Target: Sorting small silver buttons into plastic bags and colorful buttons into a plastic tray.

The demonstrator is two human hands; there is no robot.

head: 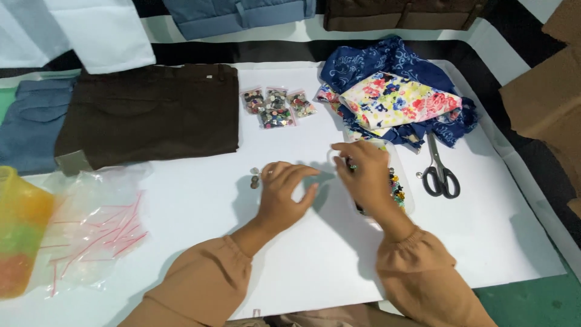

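White sheet-covered table [181, 200] carries everything. Folded dark brown trousers [151, 112] lie near the far left, waistband toward the far edge, with folded blue denim [33, 124] at the left edge beside them. Crumpled navy and floral fabric pile [396, 97] sits toward the far right corner. Clear plastic bag of thin pink sticks [97, 227] lies near the left edge, sticks mostly slanting, next to a translucent yellow-orange plastic tub [18, 233] (contents blurred).

Clear oblong plastic tray [402, 194] right of centre, long axis running from far edge to near edge, holds small mixed-colour beads or buttons; the right hand [366, 178] lies over it, fingertips pinched together on something tiny, can't tell what. Black-handled scissors [439, 169] just right of the tray, blades pointing to the far edge, handles toward the near edge. Left hand [281, 194] rests centre, fingers curled, loose, holding nothing visible. Three small clear bags of mixed buttons [275, 106] sit centre-far. A few loose small buttons [255, 177] lie just left of the left hand.
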